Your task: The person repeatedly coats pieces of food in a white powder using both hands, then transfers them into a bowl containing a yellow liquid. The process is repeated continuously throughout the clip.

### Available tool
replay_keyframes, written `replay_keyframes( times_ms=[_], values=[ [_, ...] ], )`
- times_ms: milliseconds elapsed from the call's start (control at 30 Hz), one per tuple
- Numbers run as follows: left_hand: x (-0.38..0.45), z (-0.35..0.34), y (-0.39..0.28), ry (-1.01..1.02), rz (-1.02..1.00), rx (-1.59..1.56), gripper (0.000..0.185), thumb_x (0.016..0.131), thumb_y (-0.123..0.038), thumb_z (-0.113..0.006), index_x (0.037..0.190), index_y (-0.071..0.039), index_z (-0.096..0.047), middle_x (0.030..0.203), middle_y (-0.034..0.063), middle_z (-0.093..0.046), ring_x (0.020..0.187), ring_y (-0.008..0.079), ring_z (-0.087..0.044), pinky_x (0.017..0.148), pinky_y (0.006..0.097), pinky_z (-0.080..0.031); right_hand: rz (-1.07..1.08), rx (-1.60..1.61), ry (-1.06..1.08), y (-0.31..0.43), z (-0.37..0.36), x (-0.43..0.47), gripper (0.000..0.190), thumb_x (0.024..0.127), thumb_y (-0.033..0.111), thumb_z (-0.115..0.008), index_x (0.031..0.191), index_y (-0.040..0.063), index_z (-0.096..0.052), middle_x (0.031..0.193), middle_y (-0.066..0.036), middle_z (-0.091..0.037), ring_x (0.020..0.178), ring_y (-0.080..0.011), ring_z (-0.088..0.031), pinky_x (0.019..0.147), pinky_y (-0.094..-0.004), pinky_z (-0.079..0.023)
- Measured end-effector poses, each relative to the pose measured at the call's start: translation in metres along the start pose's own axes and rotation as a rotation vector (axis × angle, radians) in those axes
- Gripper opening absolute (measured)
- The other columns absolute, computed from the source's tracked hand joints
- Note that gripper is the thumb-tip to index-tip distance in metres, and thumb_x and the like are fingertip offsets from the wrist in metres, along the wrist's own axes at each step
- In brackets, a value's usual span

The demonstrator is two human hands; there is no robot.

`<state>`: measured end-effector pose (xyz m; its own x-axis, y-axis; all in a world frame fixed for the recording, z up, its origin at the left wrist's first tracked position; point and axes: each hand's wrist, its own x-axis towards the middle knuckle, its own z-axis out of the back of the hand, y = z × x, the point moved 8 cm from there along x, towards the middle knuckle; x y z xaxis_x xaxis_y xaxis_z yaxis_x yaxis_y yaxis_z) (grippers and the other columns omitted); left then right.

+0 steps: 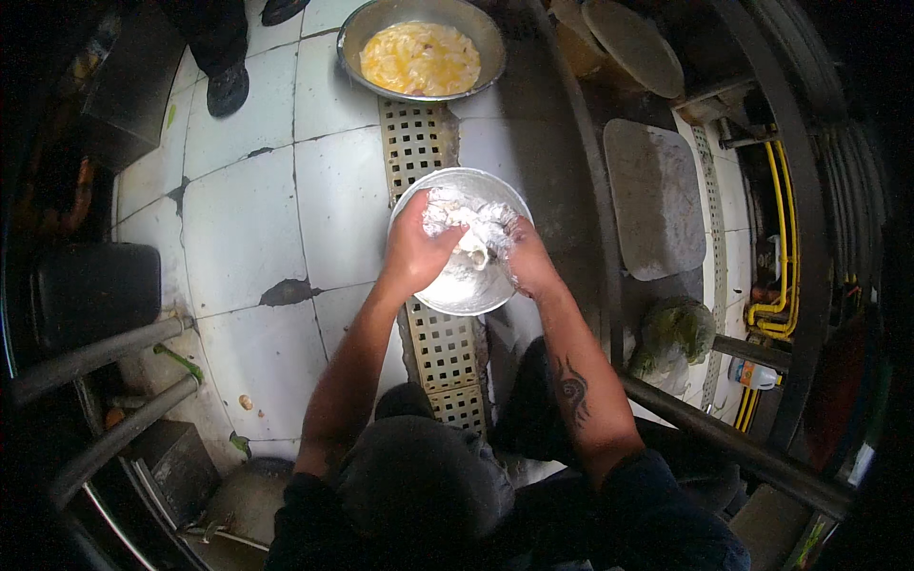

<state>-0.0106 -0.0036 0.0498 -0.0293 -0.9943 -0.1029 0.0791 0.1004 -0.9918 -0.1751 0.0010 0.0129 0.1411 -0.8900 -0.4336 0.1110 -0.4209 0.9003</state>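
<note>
A round white tub [460, 170] is in front of me, above a perforated floor drain cover. White flour [457, 284] lies inside it. My left hand [421, 243] reaches over the tub's left side, its thumb pressed on a clump of flour-coated pieces [471, 223]. From the other side my right hand [527, 253] grips the same clump, and its fingers are thick with flour. What the pieces are under the coating I cannot tell. Beyond the tub, a metal bowl [348, 61] holds pale strips in yellow, egg-like liquid [421, 58].
Another person's shoe [228, 91] is on the white tiles at upper left. A dark stool-like block [96, 296] and metal rails [136, 414] flank the left. On the right are a grey board [655, 200], a bag of greens [671, 339] and yellow pipes [785, 243].
</note>
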Motion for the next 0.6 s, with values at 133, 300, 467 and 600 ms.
replay_keyframes(
  times_ms=[133,300,467,600],
  values=[
    [-0.01,0.015,-0.006,-0.024,0.006,0.204,0.045,0.079,-0.012,-0.07,0.116,0.005,-0.052,0.104,0.0208,-0.064,0.099,0.029,-0.063,0.086,0.0378,-0.048,-0.103,-0.03,0.106,-0.003,-0.011,-0.004,0.035,0.086,0.008,-0.06,0.119,-0.004,-0.058,0.113,-0.015,-0.064,0.098,-0.0213,-0.062,0.088,-0.0334,-0.048],
    [-0.032,0.055,-0.031,-0.313,-0.054,0.7,0.053,0.08,-0.02,-0.07,0.122,0.006,-0.051,0.109,0.0264,-0.06,0.103,0.0403,-0.06,0.089,0.0443,-0.048,0.116,-0.854,0.056,-0.014,-0.017,0.006,0.039,0.074,-0.001,-0.056,0.112,-0.008,-0.059,0.108,-0.027,-0.063,0.101,-0.0356,-0.062,0.089,-0.0401,-0.048],
    [-0.03,0.096,-0.032,-0.477,0.011,0.564,0.043,0.084,-0.016,-0.066,0.119,0.005,-0.054,0.106,0.0222,-0.063,0.097,0.0333,-0.063,0.085,0.0401,-0.049,0.165,-0.854,0.058,-0.006,-0.049,0.007,0.033,0.07,0.002,-0.059,0.102,-0.008,-0.062,0.097,-0.028,-0.064,0.097,-0.0399,-0.061,0.088,-0.0441,-0.048],
    [-0.029,0.088,-0.029,-0.41,0.003,0.33,0.037,0.084,-0.014,-0.066,0.114,0.005,-0.057,0.097,0.0193,-0.066,0.089,0.0266,-0.064,0.081,0.0366,-0.049,0.294,-1.172,0.293,-0.025,-0.118,0.014,0.034,0.071,0.009,-0.063,0.102,-0.005,-0.063,0.1,-0.027,-0.063,0.097,-0.0382,-0.061,0.09,-0.0452,-0.046]
  ],
)
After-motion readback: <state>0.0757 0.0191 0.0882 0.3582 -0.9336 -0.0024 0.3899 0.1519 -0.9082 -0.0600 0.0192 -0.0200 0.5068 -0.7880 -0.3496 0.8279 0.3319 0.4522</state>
